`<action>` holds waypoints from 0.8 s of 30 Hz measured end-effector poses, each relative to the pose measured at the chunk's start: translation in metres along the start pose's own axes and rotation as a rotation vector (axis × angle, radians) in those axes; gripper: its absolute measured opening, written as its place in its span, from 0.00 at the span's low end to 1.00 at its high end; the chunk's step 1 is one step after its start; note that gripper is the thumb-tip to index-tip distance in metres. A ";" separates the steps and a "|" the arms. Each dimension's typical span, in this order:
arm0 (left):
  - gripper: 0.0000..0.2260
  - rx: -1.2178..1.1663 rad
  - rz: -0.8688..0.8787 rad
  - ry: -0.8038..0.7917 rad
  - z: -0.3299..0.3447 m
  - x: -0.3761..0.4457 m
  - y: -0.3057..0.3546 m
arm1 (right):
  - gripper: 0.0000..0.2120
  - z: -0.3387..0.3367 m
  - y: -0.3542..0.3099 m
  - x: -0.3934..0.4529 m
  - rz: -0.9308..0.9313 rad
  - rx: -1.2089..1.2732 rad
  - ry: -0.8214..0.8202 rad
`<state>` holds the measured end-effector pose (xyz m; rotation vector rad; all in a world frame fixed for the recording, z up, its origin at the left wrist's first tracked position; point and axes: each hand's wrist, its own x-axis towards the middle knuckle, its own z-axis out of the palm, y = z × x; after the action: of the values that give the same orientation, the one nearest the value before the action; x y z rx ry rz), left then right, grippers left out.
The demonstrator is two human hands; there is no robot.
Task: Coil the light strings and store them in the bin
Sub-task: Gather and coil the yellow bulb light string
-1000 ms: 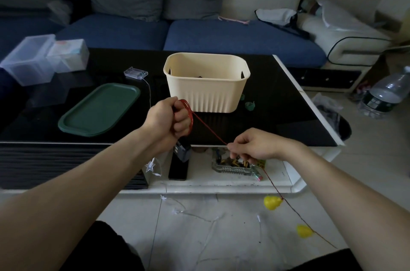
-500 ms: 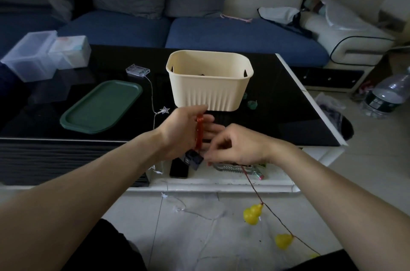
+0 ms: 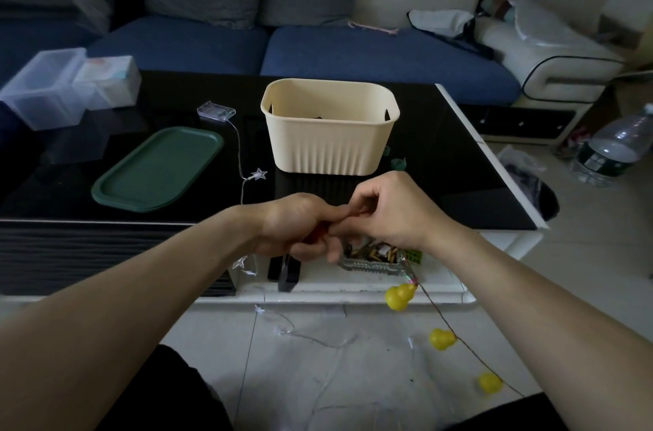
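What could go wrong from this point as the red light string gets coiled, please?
1. The red string trails off the table to the floor with yellow gourd bulbs on it; a bulb might catch on the table's lower shelf edge as it is drawn up.
2. The clear star string lies on the floor close by, so the two may tangle.
3. The left hand grips the coil while the right hand pinches at it; loops may slip loose.

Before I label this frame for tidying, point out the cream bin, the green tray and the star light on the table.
cream bin (image 3: 328,144), head view, ribbed front wall.
green tray (image 3: 155,171), head view, flat middle.
star light (image 3: 260,174), head view, star's centre.
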<state>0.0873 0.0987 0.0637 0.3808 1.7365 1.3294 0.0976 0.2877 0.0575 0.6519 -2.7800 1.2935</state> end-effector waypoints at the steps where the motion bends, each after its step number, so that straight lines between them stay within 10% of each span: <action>1: 0.25 -0.016 -0.013 -0.017 -0.002 0.000 -0.001 | 0.15 -0.001 -0.001 0.000 0.005 -0.011 0.015; 16: 0.21 -0.244 -0.046 0.040 -0.008 -0.005 -0.001 | 0.23 -0.015 0.028 -0.004 0.452 0.285 -0.449; 24: 0.18 -0.656 0.264 0.518 -0.013 0.006 0.002 | 0.24 -0.008 0.037 -0.005 0.502 0.151 -0.365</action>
<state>0.0730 0.0955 0.0630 -0.1312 1.5474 2.2377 0.0873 0.3166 0.0350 0.2030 -3.3154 1.6177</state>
